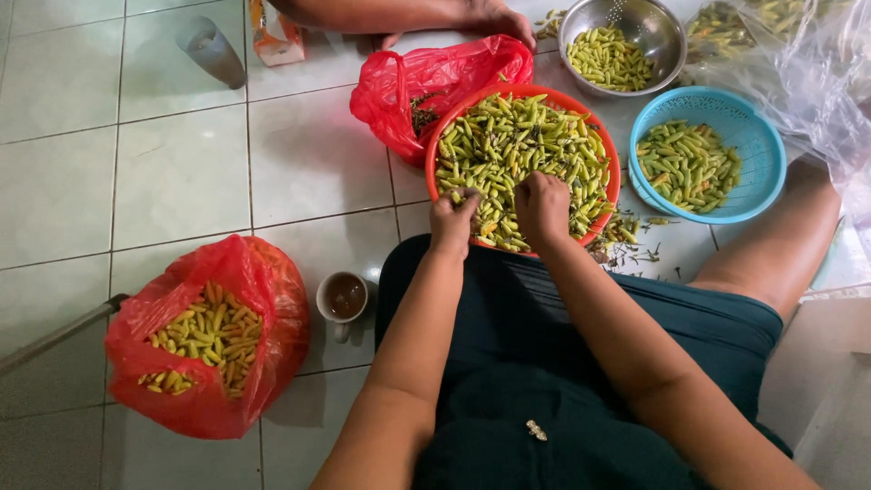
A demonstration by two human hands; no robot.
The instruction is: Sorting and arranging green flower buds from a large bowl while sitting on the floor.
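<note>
Head view: seated on a tiled floor (181, 172), a person works both hands in an orange-red basin (613, 172) heaped with small green-yellow chilies (517, 145), the basin resting at twelve o'clock from the lap. The left hand (454, 218) has its fingers (467, 196) pinched together on something in the heap, seemingly a single chili, though the grip itself is too small to make out. The right hand (543, 207) lies knuckles-up just beside it, fingers curled down into the pile; what they hold, if anything, cannot be told.

At two o'clock a blue basket (762, 181) holds a smaller lot of chilies, and a steel colander (667, 36) at one o'clock holds another. Loose stems (626, 245) litter the floor between basin and basket. A red plastic bag (408, 82) sits touching the basin at eleven o'clock; a second red bag (263, 290), open and full of yellower chilies, stands at nine o'clock beside a mug (343, 299) of dark drink. Another person's hand (494, 18) rests at the top edge.

By the look of it, the step in hand is picking one chili from the heap and stripping its stem. That would call for a firm pinch at the stem end, a twist from the other hand, then a short carry toward two o'clock.
</note>
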